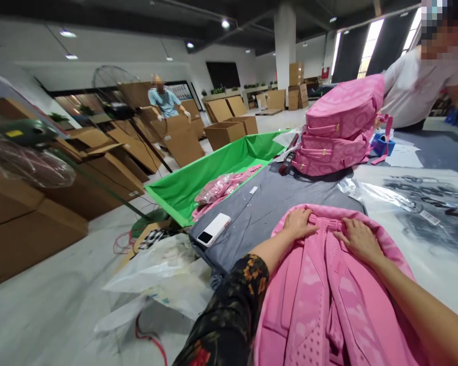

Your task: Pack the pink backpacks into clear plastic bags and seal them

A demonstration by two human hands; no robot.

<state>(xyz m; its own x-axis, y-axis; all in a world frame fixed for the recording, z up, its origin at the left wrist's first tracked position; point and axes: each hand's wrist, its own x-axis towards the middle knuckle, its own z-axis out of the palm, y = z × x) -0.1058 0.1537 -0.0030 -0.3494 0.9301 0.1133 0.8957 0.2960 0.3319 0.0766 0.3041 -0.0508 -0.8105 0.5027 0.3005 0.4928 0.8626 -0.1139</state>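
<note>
A pink backpack [309,305] lies at the table's near edge, its padded back panel and shoulder straps facing up. My left hand [301,223] is closed on its top edge, just left of the carry handle [326,222]. On the other side of that handle, my right hand [361,240] grips the top of the bag with bent fingers. The undersides of both hands are hidden against the fabric. A white power bank or phone-like device [213,230] with a dark screen rests on the grey cloth to the left.
Pink backpacks [339,127] are stacked at the table's far side. A green fabric bin [183,188] holds pink pieces in plastic. Clear plastic sheeting [438,203] covers the right. A person in white [412,86] stands behind; another [166,101] is among cardboard boxes [225,133].
</note>
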